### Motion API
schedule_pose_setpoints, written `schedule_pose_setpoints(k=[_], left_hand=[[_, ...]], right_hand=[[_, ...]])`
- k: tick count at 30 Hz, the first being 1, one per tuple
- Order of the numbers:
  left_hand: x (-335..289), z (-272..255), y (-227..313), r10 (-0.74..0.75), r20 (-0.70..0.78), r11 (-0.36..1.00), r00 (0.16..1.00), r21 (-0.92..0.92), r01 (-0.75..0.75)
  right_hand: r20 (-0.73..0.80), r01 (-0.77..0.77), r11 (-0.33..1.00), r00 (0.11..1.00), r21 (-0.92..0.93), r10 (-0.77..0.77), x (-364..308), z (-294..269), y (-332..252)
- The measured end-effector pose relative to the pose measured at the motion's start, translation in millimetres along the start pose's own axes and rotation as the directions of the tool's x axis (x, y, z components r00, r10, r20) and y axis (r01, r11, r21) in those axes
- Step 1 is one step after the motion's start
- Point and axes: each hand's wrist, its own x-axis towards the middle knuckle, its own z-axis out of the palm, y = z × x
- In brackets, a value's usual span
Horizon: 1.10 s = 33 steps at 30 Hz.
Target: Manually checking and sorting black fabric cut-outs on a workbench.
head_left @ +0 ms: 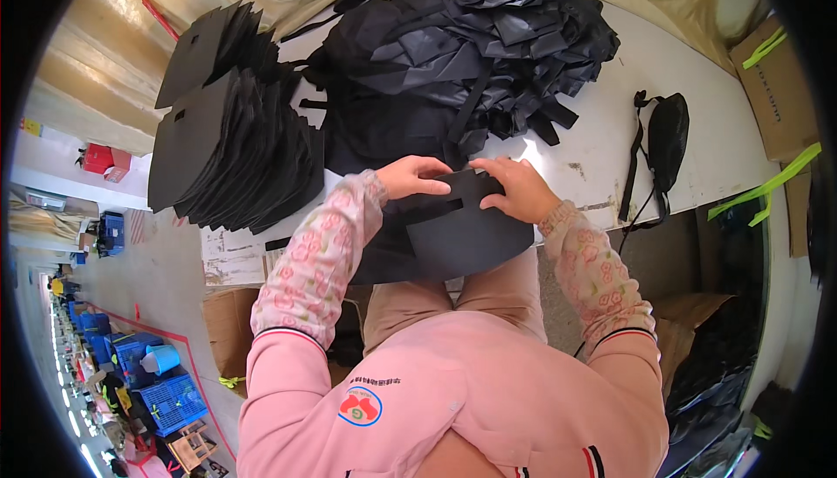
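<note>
A stiff black panel (471, 232) with a small slot lies over my lap at the table's near edge, against black fabric. My right hand (520, 190) grips its upper edge, thumb on the near face and fingers over the top. Just to the left, my left hand (411, 176) closes at the same edge, thumb and fingers bent around the black material. The fingertips of both hands almost meet. Beyond them spreads a large heap of black fabric pieces (471, 33) with straps. Two upright stacks of slotted black panels, a nearer one (196, 142) and a farther one (192, 55), stand at the left.
A black pouch (668, 140) with a strap lies at the right of the white table (602, 160). Cardboard boxes stand at the right, one large box (776, 86) near the table, and an open carton (228, 330) sits below left. Blue crates (174, 404) are on the floor farther left.
</note>
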Motion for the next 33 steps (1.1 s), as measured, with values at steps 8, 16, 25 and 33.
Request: schedule_pose_setpoints(k=[8, 16, 25, 33], left_hand=[[20, 10, 4, -0.110, 0.367, 0.927, 0.923, -0.298, 0.229], [17, 11, 7, -0.130, 0.332, 0.923, 0.934, -0.304, 0.237], [19, 16, 2, -0.138, 0.354, 0.916, 0.925, -0.309, 0.255], [-6, 46, 25, 0.539, -0.274, 0.759, 0.797, 0.568, -0.318]], right_hand=[[-0.118, 0.031, 0.999, 0.992, -0.040, -0.036, -10, 2, -10], [-0.149, -0.003, 0.996, 0.989, -0.093, -0.011, -7, 10, -14], [-0.158, -0.091, 0.983, 0.985, -0.161, 0.065, -9, 17, -25], [-0.290, -0.160, 0.954, 0.954, -0.255, 0.082, -12, 27, -1]])
